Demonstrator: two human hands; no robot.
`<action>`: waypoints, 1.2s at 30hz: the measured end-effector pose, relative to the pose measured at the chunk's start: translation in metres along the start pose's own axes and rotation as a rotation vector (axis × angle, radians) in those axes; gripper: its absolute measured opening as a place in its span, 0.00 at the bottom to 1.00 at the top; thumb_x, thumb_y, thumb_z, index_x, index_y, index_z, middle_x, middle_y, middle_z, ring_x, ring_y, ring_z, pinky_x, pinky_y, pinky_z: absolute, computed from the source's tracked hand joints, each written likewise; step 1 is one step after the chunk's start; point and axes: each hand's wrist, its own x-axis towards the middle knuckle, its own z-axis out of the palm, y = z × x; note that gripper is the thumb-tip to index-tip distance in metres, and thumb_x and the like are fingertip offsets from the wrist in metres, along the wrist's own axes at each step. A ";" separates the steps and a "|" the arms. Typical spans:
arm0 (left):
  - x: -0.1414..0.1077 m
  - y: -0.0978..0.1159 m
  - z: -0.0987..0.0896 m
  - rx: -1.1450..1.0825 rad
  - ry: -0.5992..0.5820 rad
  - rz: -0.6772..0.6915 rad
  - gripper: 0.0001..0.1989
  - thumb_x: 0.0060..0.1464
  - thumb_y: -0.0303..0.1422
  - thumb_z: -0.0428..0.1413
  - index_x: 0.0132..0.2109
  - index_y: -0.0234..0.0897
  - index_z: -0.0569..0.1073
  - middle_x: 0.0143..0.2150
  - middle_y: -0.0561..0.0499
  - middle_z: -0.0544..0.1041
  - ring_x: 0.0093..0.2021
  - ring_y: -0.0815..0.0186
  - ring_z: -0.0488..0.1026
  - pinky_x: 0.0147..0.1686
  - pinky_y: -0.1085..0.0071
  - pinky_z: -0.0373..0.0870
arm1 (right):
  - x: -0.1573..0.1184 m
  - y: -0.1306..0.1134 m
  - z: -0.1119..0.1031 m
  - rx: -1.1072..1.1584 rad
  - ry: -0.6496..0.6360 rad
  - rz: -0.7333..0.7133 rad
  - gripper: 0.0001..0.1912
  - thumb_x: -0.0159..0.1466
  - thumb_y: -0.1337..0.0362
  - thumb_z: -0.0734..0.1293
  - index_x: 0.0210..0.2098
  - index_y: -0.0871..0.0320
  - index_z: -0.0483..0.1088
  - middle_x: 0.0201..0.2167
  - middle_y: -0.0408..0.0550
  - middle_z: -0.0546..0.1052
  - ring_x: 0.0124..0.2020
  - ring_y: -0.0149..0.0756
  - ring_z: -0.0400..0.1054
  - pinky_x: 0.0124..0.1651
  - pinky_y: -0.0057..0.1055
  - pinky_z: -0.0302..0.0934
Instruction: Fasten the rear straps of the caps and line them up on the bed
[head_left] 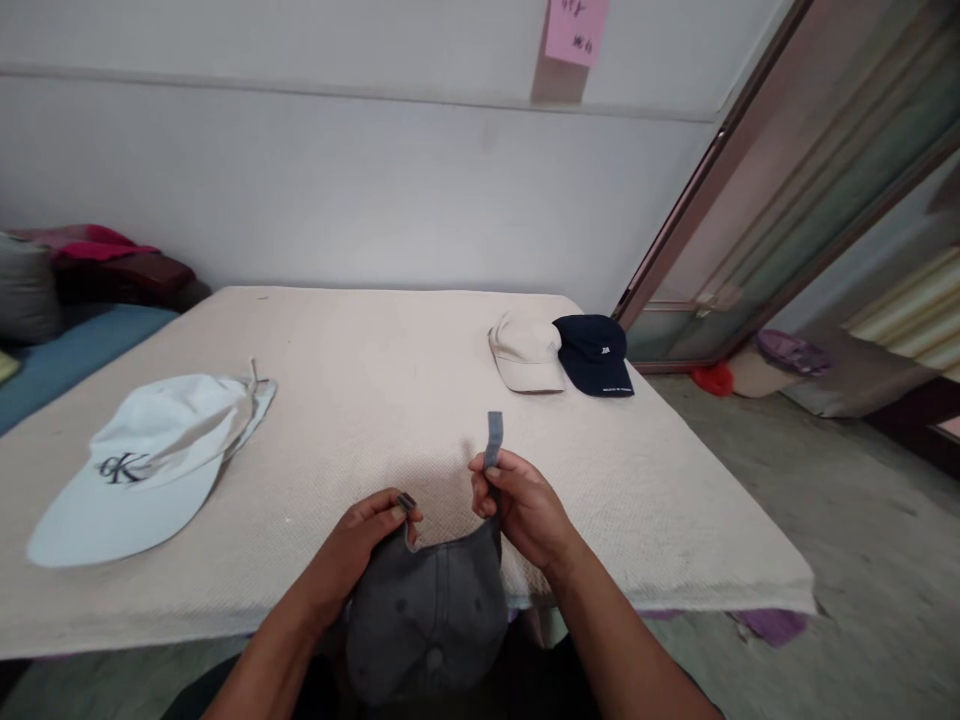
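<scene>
Grey cap (431, 635) at bottom centre, 2 eyelets (401, 606) showing, left hand (375, 520) pinching its dark clasp (406, 502), right hand (525, 497) gripping its blue-grey strap (494, 435)

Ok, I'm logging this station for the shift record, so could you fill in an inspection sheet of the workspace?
Surface: pale textured cloth.
Item in hand: gray cap, back strap unfastened, its free end sticking up.
Other items: white cap at left; beige cap and navy cap side by side toward the back right.
Hands: left hand holds the small clip; right hand pinches the strap.
Cables: nothing seen.
Surroundings: pale wall behind, with a pink note.
</scene>
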 end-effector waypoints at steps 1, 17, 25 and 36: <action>0.001 -0.002 0.000 0.007 -0.006 -0.003 0.09 0.53 0.37 0.56 0.36 0.36 0.74 0.27 0.53 0.72 0.25 0.71 0.64 0.25 0.76 0.57 | 0.000 0.000 0.000 0.005 -0.007 0.006 0.06 0.60 0.66 0.63 0.35 0.62 0.71 0.21 0.42 0.68 0.19 0.24 0.57 0.26 0.26 0.51; -0.003 0.002 0.010 0.110 -0.073 0.031 0.09 0.53 0.37 0.56 0.29 0.36 0.72 0.24 0.57 0.67 0.22 0.72 0.58 0.23 0.76 0.53 | 0.002 0.025 0.021 -0.497 -0.131 0.160 0.11 0.56 0.59 0.68 0.28 0.59 0.65 0.20 0.38 0.64 0.18 0.23 0.52 0.20 0.23 0.46; -0.002 -0.001 0.010 0.184 -0.009 0.061 0.10 0.52 0.38 0.56 0.29 0.37 0.72 0.23 0.57 0.67 0.22 0.72 0.58 0.26 0.74 0.54 | 0.004 0.028 0.021 -0.634 -0.114 0.081 0.09 0.54 0.62 0.69 0.27 0.59 0.65 0.20 0.38 0.63 0.22 0.25 0.54 0.25 0.25 0.49; -0.005 0.000 0.009 0.186 0.020 0.131 0.08 0.54 0.36 0.53 0.30 0.38 0.73 0.27 0.54 0.71 0.28 0.67 0.63 0.29 0.74 0.58 | 0.007 0.033 0.024 -0.487 -0.106 0.161 0.13 0.56 0.57 0.68 0.26 0.58 0.63 0.18 0.38 0.65 0.17 0.22 0.52 0.20 0.23 0.46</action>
